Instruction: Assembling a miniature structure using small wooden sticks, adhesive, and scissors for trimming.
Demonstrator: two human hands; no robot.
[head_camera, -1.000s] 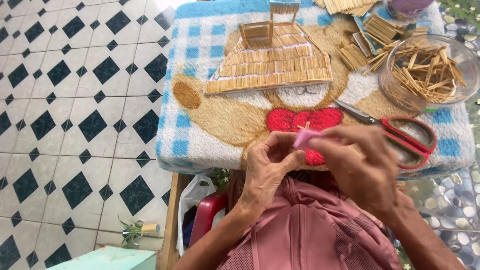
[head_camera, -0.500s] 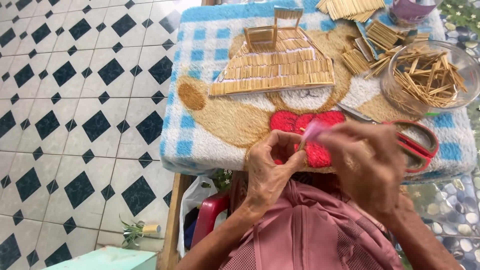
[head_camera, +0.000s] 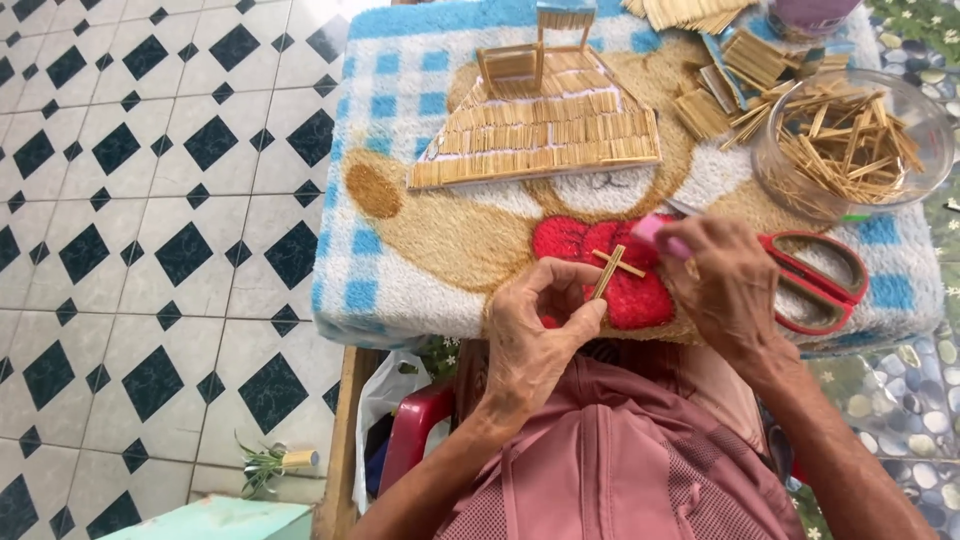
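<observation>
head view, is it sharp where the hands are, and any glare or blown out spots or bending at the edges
Head view: the left hand and its small stick cross are sharp; the right hand is slightly soft. Even daylight with soft shadows. The floor tiles wash out to white at the top edge, and their lines bow a little from wide-angle distortion.

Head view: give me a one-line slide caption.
Left hand holds a small stick cross while the right hand brings a pink tube to it, beside red scissors.

A stick model [head_camera: 540, 130] is lying on the towel [head_camera: 400, 260], behind the hands; a bowl [head_camera: 850, 135] is sitting to its right, scissors [head_camera: 815, 280] lying before the bowl.
</observation>
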